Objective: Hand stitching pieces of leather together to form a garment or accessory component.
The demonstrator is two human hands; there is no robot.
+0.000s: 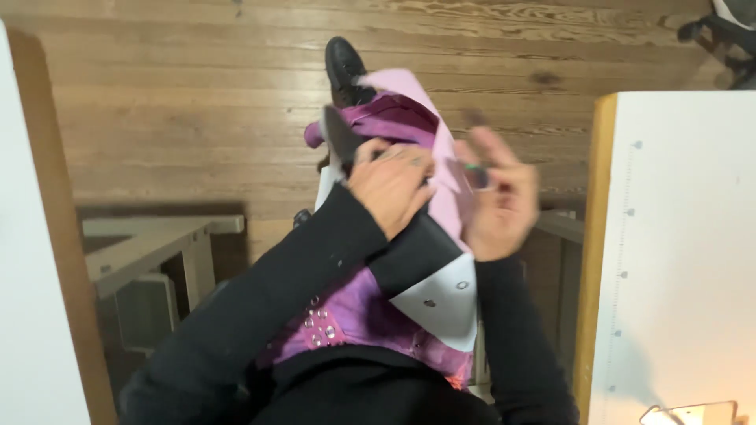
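both hands on a purple and black garment held over the lap

the left hand (391, 185) is clamped on the garment (409, 236) near its top; the right hand (496, 201) – blurred, fingers spread – presses its pale pink side, grip unclear. around them lie wooden floor (197, 102), a black shoe (343, 69) and a white table (685, 236) at right.

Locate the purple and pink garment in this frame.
In the head view, the purple and pink garment is centre frame, held up between the left hand and right hand, above the wooden floor.
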